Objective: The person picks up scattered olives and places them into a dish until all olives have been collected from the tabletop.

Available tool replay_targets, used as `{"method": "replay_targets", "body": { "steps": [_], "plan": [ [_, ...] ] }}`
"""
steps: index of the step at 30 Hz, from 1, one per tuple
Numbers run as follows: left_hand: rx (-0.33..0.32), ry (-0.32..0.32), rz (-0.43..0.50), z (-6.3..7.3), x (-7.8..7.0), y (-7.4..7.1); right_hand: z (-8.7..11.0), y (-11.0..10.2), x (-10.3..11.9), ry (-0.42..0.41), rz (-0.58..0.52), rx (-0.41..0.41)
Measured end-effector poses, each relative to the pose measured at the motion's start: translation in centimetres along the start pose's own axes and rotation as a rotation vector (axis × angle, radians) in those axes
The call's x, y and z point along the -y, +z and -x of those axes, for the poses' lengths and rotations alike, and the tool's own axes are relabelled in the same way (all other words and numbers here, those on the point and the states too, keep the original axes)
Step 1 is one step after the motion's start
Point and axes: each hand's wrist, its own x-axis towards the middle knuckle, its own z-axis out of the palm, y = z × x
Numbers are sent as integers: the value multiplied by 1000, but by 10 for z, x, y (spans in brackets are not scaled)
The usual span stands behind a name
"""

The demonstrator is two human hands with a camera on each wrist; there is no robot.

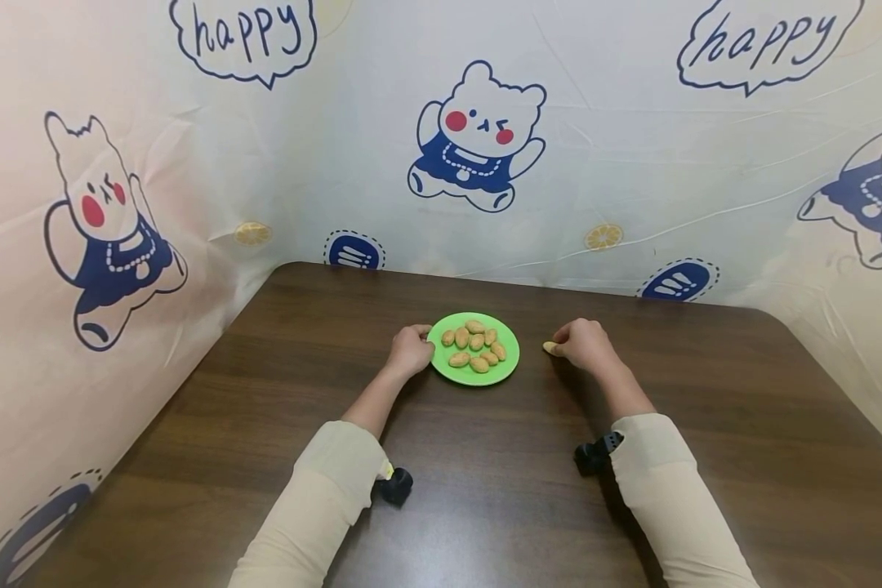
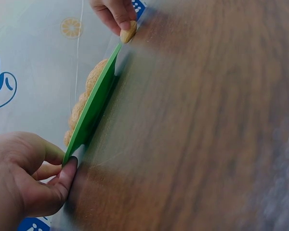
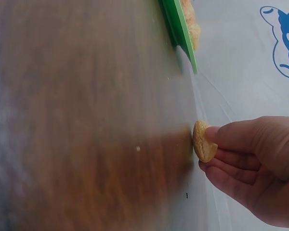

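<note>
A round green plate [image 1: 474, 378] lies near the far side of the table with several tan, rough-shelled peanuts [image 1: 476, 342] on it. My left hand [image 1: 412, 351] pinches the plate's left rim between thumb and fingers, as the left wrist view also shows. To the right of the plate, my right hand [image 1: 586, 343] pinches a single peanut [image 3: 203, 141] between thumb and fingertips, low over the tabletop. In the left wrist view this peanut [image 2: 128, 32] appears just past the plate's far edge.
The dark brown wooden table [image 1: 470, 465] reaches back to a pale cloth backdrop [image 1: 367, 147] printed with cartoon bears, which also runs along both sides. Black wrist cameras [image 1: 394, 487] are worn at both cuffs.
</note>
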Motion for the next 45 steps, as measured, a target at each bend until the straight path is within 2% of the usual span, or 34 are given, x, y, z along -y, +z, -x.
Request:
{"method": "replay_targets", "body": {
  "steps": [6,24,38,45],
  "plan": [
    [5,5,-4,0,0,0,1,0,3,1,-21,1],
    [6,-5,0,0,1,1,0,6,15,-65,-76,-97],
    [10,-16,11,1,2,-1,-6,17,39,-90,-127,-59],
    [5,-7,3,0,2,1,-9,21,48,-142,-134,-63]
  ]
}}
